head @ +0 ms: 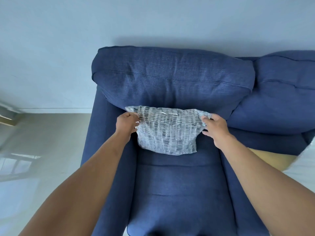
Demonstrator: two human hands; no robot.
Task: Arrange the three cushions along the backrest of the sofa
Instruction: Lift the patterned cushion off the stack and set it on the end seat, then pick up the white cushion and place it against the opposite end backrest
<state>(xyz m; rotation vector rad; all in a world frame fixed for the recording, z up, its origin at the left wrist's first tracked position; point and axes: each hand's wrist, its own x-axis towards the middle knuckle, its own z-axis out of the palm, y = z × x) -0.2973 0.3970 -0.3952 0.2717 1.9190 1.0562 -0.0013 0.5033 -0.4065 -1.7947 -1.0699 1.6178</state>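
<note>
A grey and white striped cushion (167, 132) stands on the seat of the dark blue sofa (179, 184), its top edge leaning against the left backrest pad (170, 77). My left hand (127, 122) pinches the cushion's upper left corner. My right hand (216, 128) grips its upper right corner. Both arms reach in from the bottom of the frame. At the right edge, a yellow cushion (272, 159) and a white one (303, 166) lie on the seat, each only partly in view.
A second backrest pad (281, 92) fills the upper right. The sofa's left armrest (109, 133) borders a shiny beige floor (42, 142). A pale blue wall (102, 23) stands behind the sofa.
</note>
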